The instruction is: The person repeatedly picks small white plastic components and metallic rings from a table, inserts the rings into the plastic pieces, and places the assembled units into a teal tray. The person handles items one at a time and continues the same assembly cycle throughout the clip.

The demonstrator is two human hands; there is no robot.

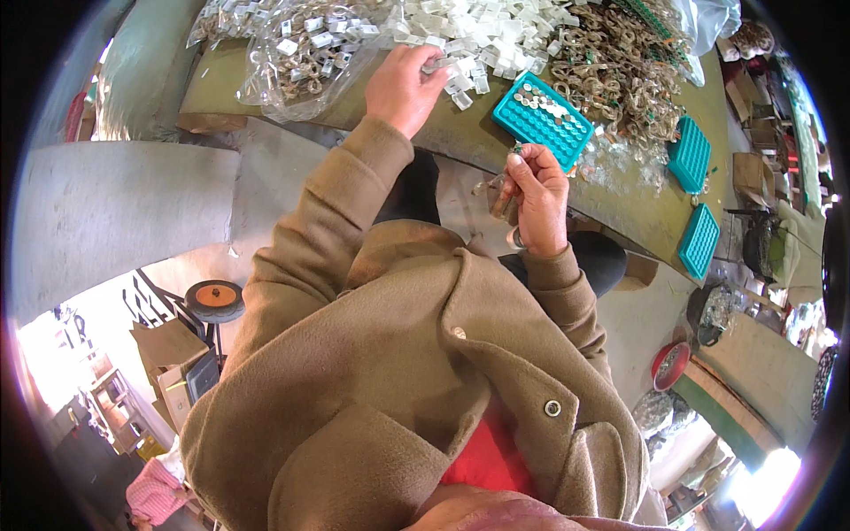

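Observation:
My left hand reaches to the near edge of a heap of small clear plastic boxes. Its thumb and forefinger are pinched on a small translucent plastic piece. Near the table's front edge, my right hand is closed, with thumb and forefinger pressed together. Brownish, partly see-through loops hang from it; their exact kind is unclear. Just beyond that hand lies a teal tray with rows of round hollows. Small round whitish pieces lie in its far part.
A clear plastic bag of small pieces lies left of the heap. Tangled brownish loops are piled at the right. Two more teal trays rest along the table's right side. A red bowl stands lower right, a round-topped stool lower left.

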